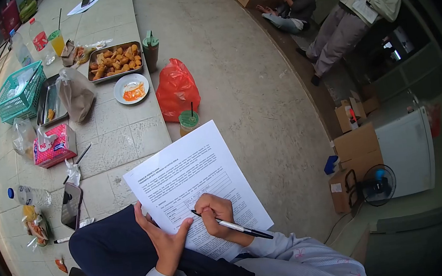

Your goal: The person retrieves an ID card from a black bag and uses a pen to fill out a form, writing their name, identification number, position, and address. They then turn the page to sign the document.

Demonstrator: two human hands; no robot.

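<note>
A printed form [181,166] on white paper lies tilted across my raised thigh. My right hand [215,214] grips a pen [244,229] with a white and black barrel, its tip at the boxed lines in the form's middle. Handwriting shows in the upper box, too small to read surely. My left hand [164,238] spreads along the sheet's lower left edge, thumb on top of the paper and the other fingers at its edge, partly hidden, steadying it against my leg.
On the tiled ledge to the left are a phone [71,206], a tissue pack [55,146], a plate [119,89], a tray of fried food [115,61] and a green basket [21,94]. A red bag [178,88] and a drink cup [188,121] stand beside it. Two people are at upper right; a fan [379,185] stands right.
</note>
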